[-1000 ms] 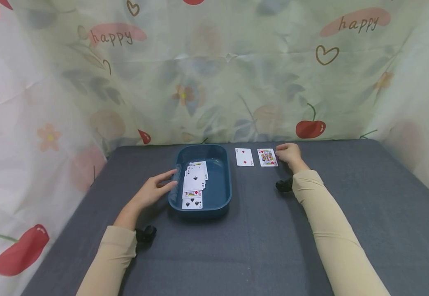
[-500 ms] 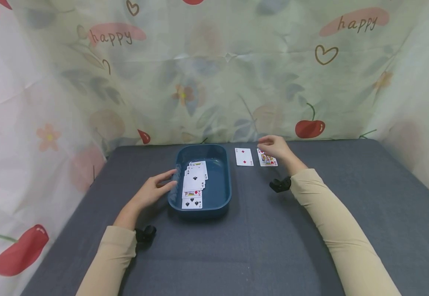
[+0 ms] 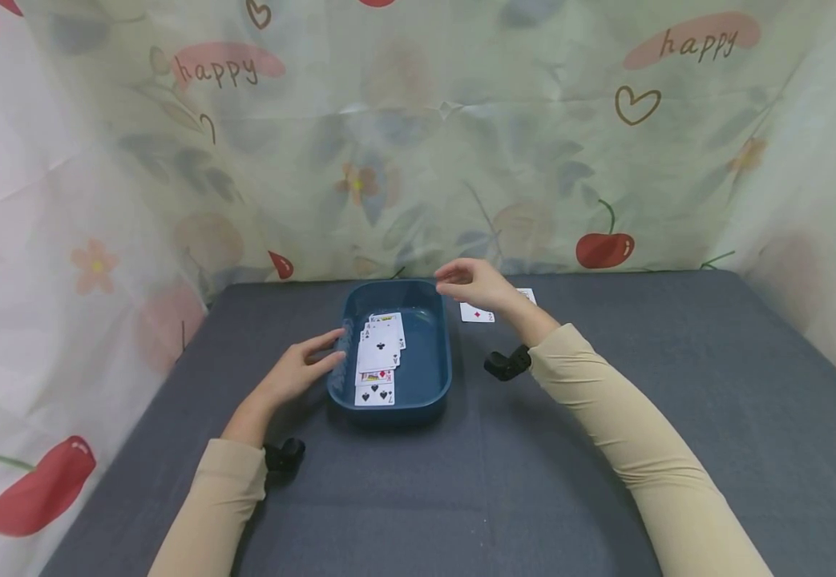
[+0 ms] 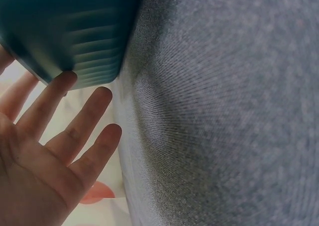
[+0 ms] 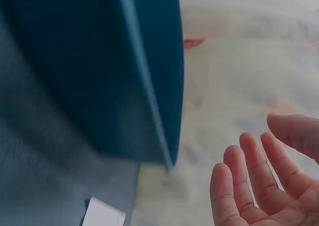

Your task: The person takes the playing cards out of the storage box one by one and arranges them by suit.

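A dark blue plastic tray (image 3: 423, 413) stands on the table with several overlapping playing cards (image 3: 374, 358) face up along its left side. Against its left wall rests my left hand (image 3: 289, 375); in the left wrist view the fingers (image 4: 82, 126) are straight and spread, the tips at the ribbed wall. My right hand (image 3: 477, 284) is raised beside the tray's far right rim, fingers loosely bent. The right wrist view shows nothing between them. Under the right hand and wrist lie a two of diamonds card (image 3: 477, 315) and a mostly covered card (image 3: 527, 294).
A dark grey cloth covers the table (image 3: 403, 505). Behind it hangs a printed curtain (image 3: 418, 184) with fruit and flowers, and more of it closes off both sides. A black wrist camera (image 3: 507, 365) sits under the right sleeve, another (image 3: 285, 457) under the left.
My right hand has moved left from beside the king of hearts card, over both loose cards, to the tray's right rim. Both cards stay on the table. The left hand and tray hold still.
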Motion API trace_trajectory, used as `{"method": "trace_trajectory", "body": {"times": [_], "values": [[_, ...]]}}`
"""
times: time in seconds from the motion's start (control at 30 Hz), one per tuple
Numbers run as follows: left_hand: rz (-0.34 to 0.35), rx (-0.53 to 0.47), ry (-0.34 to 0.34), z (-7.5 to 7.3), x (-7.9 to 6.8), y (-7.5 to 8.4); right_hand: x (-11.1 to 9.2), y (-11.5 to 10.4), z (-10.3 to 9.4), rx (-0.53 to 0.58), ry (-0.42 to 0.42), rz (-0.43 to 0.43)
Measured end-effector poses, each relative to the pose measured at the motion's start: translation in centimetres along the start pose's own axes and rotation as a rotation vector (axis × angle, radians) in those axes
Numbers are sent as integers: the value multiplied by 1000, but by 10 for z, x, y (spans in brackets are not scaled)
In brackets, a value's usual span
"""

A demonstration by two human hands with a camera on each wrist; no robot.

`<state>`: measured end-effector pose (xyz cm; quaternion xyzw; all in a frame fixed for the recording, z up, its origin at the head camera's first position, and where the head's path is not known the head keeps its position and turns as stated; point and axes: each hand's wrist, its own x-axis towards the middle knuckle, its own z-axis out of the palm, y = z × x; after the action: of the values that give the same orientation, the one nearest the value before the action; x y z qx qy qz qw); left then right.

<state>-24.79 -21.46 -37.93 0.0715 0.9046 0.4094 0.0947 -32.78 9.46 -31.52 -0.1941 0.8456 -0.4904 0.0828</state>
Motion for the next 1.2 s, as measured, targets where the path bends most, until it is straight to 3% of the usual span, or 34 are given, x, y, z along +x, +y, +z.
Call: {"method": "trace_trajectory", "body": {"times": [0.2, 0.43, 0.73, 1.0, 1.03, 1.2], "values": [[9, 21, 3, 1, 1, -1, 6, -17, 24, 37, -32, -28], [1, 32, 1, 0, 1, 0, 21, -21, 50, 44, -76, -40], [-5, 25, -7, 1, 1, 0, 38, -20, 76, 81, -97, 32], [9, -1, -8, 0, 1, -2, 50, -11, 91, -41, -51, 86], [10, 2, -8, 0, 1, -2, 50, -9, 93, -65, -40, 85], [15, 12, -5, 1, 2, -2, 117, 72, 115, -168, -12, 24]]}}
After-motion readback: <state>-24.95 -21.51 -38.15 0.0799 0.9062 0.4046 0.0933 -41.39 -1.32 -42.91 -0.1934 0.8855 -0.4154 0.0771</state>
